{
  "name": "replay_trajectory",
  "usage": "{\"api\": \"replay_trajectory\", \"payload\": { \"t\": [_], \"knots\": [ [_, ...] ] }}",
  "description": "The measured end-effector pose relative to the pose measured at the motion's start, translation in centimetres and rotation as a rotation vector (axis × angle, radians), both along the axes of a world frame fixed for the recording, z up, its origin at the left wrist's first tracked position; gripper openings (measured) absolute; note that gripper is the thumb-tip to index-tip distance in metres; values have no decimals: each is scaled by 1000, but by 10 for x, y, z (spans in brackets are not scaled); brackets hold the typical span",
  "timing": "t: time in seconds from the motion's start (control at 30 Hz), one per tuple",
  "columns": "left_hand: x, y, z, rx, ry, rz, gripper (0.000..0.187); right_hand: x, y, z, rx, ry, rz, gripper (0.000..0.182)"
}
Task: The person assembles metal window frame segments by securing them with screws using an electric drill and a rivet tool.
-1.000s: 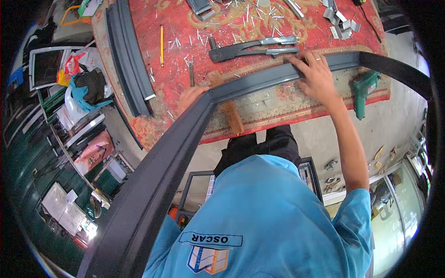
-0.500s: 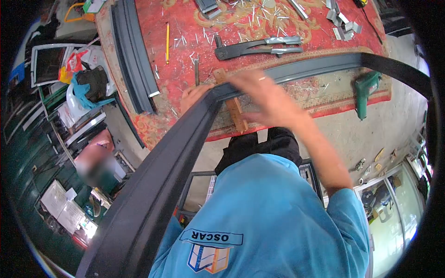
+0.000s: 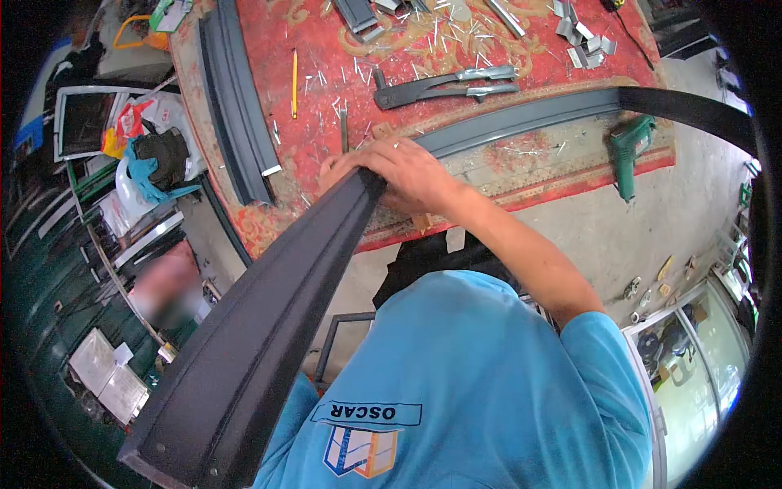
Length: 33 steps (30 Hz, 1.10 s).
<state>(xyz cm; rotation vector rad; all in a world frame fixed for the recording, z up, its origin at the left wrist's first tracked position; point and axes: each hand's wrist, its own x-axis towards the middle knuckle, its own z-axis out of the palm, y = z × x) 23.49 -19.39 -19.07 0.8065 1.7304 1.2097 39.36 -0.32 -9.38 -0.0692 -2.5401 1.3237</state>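
Observation:
A dark grey metal profile frame [image 3: 269,326] crosses the view, one broad length running down toward me and another going right along the table edge. At the corner where these two lengths meet, my right hand [image 3: 411,175] is closed over the top. My left hand [image 3: 332,169] grips the same corner from the far left side; most of it is hidden behind the profile. A wooden strip [image 3: 382,130] lies under the corner, mostly covered by my right hand. Just beyond my hands is a narrow flat metal tool [image 3: 344,134].
A hand riveter [image 3: 444,85], a yellow pencil [image 3: 294,85] and scattered rivets lie on the red carpeted table [image 3: 269,220]. Loose grey profiles [image 3: 236,106] rest at left, metal brackets [image 3: 582,41] at far right. A green power tool [image 3: 627,159] sits near the right edge.
My right hand has come down from above the frame and closed over the corner. The near length of the frame has swung slightly and its lower end now shows.

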Motion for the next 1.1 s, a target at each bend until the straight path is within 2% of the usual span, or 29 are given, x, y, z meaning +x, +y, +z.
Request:
{"api": "replay_trajectory", "payload": {
  "t": [0.03, 0.07, 0.1, 0.13, 0.2, 0.23, 0.3, 0.43, 0.5, 0.6, 0.67, 1.1],
  "knots": [
    [-1, 0, -1, 7, 2, -1, 36, 0, 2, 2, 24, -16, 16, 71],
    [-2, 1, -2, -29, 158, -81, 33, 0, 6, 2, 32, -13, 14, 71],
    [-2, 4, 3, -67, 312, -162, 31, 2, 9, 1, 147, -35, 8, 70],
    [2, 14, 20, -61, 313, -164, 31, 6, 13, -1, 261, -58, 2, 69],
    [14, 39, 64, -36, 1062, -348, 37, 17, 24, -8, 283, -159, -5, 67],
    [12, 37, 58, -32, 1061, -349, 37, 23, 28, -11, 298, -261, -11, 65],
    [5, 38, 45, -163, 879, -422, 48, 29, 36, -16, 359, -278, -10, 63],
    [5, 44, 43, -163, 886, -512, 51, 35, 43, -21, 399, -225, -13, 55],
    [11, 46, 50, 31, 853, -305, 60, 37, 47, -22, 385, -190, -19, 55],
    [21, 44, 64, 7, 854, -246, 64, 38, 48, -19, 361, -191, -14, 58],
    [20, 39, 53, 3, 834, -230, 65, 38, 47, -20, 353, -226, -3, 60],
    [28, 45, 56, -70, 816, -224, 71, 43, 58, -20, 342, -278, 7, 57]
  ]
}}
